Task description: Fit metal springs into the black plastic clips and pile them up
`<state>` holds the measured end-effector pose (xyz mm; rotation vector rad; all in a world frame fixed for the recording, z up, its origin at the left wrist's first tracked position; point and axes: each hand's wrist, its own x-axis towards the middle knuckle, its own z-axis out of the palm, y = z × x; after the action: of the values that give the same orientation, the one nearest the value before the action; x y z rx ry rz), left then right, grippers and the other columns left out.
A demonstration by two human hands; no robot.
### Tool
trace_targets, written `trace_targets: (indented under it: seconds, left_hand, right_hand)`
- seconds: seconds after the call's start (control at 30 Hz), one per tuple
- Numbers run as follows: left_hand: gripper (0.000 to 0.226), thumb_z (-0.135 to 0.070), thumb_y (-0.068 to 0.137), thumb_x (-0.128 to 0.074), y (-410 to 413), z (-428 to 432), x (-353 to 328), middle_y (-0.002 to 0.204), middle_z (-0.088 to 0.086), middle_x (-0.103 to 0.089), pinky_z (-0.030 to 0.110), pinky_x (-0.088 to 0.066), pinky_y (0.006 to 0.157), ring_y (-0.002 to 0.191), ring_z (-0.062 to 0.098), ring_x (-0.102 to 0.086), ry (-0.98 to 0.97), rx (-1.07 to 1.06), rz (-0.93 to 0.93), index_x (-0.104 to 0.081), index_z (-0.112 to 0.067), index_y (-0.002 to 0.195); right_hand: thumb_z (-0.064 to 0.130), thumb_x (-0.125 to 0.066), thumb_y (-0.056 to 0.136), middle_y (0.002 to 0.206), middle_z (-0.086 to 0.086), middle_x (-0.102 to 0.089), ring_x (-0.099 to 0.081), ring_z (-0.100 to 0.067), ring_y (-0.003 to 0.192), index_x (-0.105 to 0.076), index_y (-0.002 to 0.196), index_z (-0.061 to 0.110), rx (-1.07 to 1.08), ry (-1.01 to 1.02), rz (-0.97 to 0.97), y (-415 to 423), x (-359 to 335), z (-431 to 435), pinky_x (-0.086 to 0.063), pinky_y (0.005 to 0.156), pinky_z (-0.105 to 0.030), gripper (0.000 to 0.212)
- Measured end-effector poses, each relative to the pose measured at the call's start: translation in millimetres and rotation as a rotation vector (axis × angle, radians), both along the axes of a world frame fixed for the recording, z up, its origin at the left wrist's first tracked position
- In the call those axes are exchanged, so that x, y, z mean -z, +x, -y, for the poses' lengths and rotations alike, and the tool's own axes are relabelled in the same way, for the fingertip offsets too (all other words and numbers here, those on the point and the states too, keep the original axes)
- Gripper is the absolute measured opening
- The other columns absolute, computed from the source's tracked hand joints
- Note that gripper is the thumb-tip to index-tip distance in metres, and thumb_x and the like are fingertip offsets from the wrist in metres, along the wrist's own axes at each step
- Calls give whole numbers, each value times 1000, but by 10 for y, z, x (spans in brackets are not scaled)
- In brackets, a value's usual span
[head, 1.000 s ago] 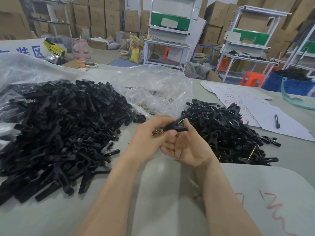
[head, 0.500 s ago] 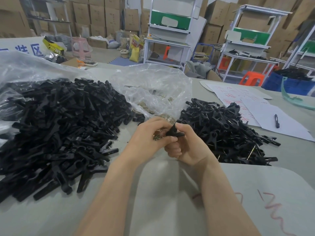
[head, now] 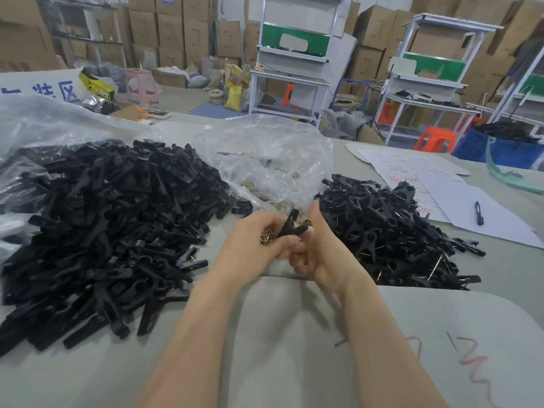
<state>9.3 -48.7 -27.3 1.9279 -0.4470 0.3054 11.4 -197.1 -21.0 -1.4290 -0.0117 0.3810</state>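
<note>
Both hands meet at the table's middle around one black plastic clip (head: 290,226), whose two arms stick up between the fingers. My left hand (head: 253,245) grips the clip and also cups several brass-coloured metal springs (head: 268,238). My right hand (head: 319,248) presses on the clip's right side, thumb raised. A big heap of loose clip halves (head: 100,222) lies on the left. A smaller pile of assembled clips (head: 382,228) with spring wires showing lies on the right. More springs (head: 256,187) lie in a clear plastic bag (head: 270,160) behind my hands.
White paper sheets (head: 459,207) with a black pen (head: 479,212) lie at the right. Crumpled clear plastic (head: 35,122) covers the far left. The grey table (head: 294,348) has red scribbles near its front right. Shelves, cartons and orange stools stand beyond.
The clip has turned in my fingers from lying flat to standing more upright. My right thumb has lifted and both hands have shifted slightly away from me.
</note>
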Motion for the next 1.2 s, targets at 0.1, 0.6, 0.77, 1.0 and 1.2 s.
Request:
trace_targets:
  seconds: [0.1,0.6,0.77,1.0,1.2]
  left_hand:
    - [14,-24,81,-73,29,4,67,85,-8,-64,35,-50,81,84,16,-62,252,-32,-78,-59,-24,84]
    - [11,-15,96,-48,142,-304,-34,100,-5,-61,20,-50,75,90,5,-61,-1172,-594,-318,-57,-21,94]
    - [12,-16,97,-46,150,-293,-46,101,-6,-60,21,-51,77,86,3,-62,-1129,-697,-239,-56,-16,103]
    - [17,-12,96,-44,128,-230,-70,108,-4,-59,16,-48,69,84,2,-61,-1131,-706,-242,-56,-17,106]
    - [18,-9,95,-43,106,-209,-74,113,-1,-59,20,-49,76,85,2,-61,-1113,-696,-247,-57,-19,101]
  right_hand:
    - [62,-62,78,66,6,-65,-49,-7,47,-73,83,27,130,-470,204,8,-78,18,-43,49,-19,36]
    - [4,-51,90,112,-8,-66,-60,-17,102,-65,114,9,537,-834,791,43,-382,-397,-46,96,-34,29]
    - [3,-44,90,129,-14,-56,-48,-29,122,-56,126,5,-91,-1178,656,340,-85,-1121,-36,103,-35,39]
    - [2,-47,85,149,-17,-23,-20,-38,137,-44,135,15,54,-1453,383,694,15,-1099,-33,106,-47,52]
    - [4,-48,89,136,-17,-43,-32,-38,128,-57,119,10,125,-1460,538,679,24,-1131,-37,100,-39,31]
